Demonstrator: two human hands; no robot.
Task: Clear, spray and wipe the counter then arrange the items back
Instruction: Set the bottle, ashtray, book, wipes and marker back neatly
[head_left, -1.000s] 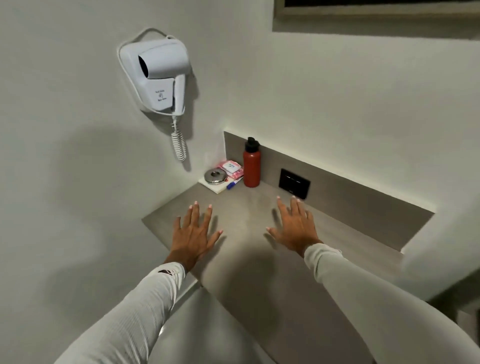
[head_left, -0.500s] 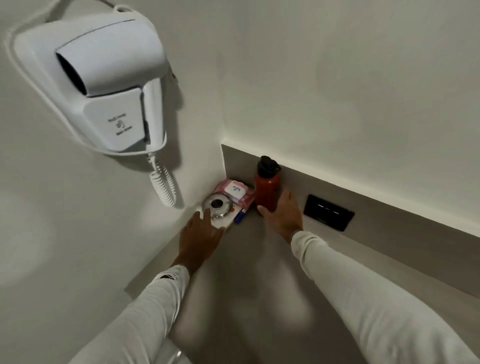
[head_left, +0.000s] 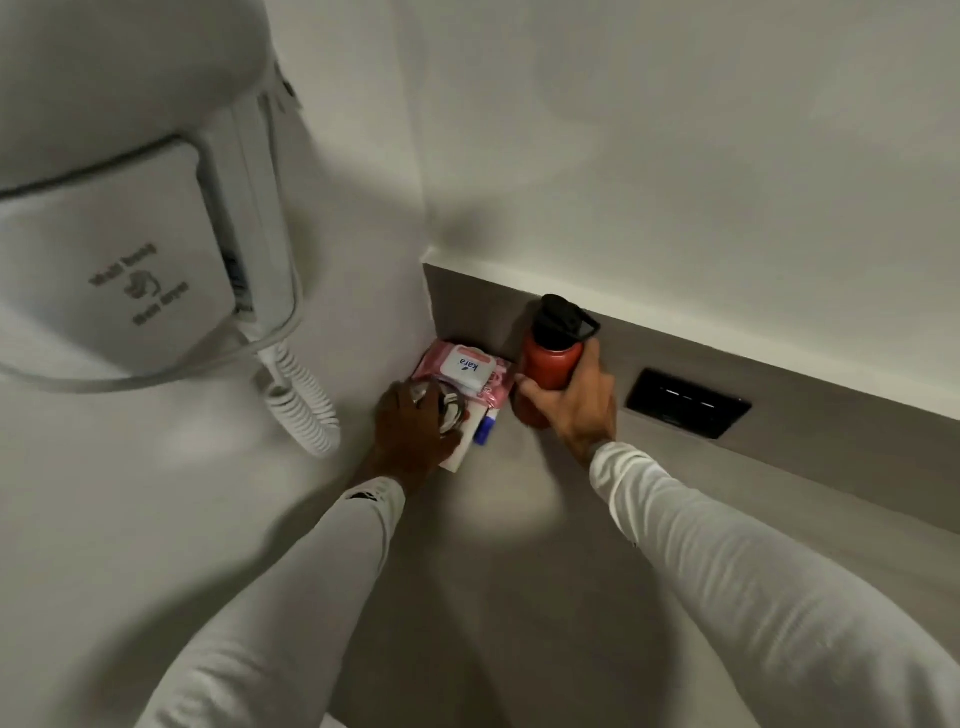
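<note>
A grey counter (head_left: 519, 519) runs into a wall corner. In that corner stands a red bottle (head_left: 549, 366) with a black cap, and my right hand (head_left: 571, 405) is wrapped around its body. Left of it lies a pink wipes pack (head_left: 467, 371) with a white lid. My left hand (head_left: 410, 431) rests over a round metal disc (head_left: 447, 408) that sits on a white pad (head_left: 457, 457); its fingers curl on the disc. A blue-capped marker (head_left: 484, 427) lies between the pad and the bottle.
A white wall-mounted hair dryer (head_left: 130, 249) with a coiled cord (head_left: 301, 410) hangs close at the left, above the corner. A black switch panel (head_left: 685, 402) is set in the grey backsplash right of the bottle.
Both hands moved from flat on the counter into the corner. My right hand has closed around the red bottle and my left hand has come down onto the metal disc. The view came closer.
</note>
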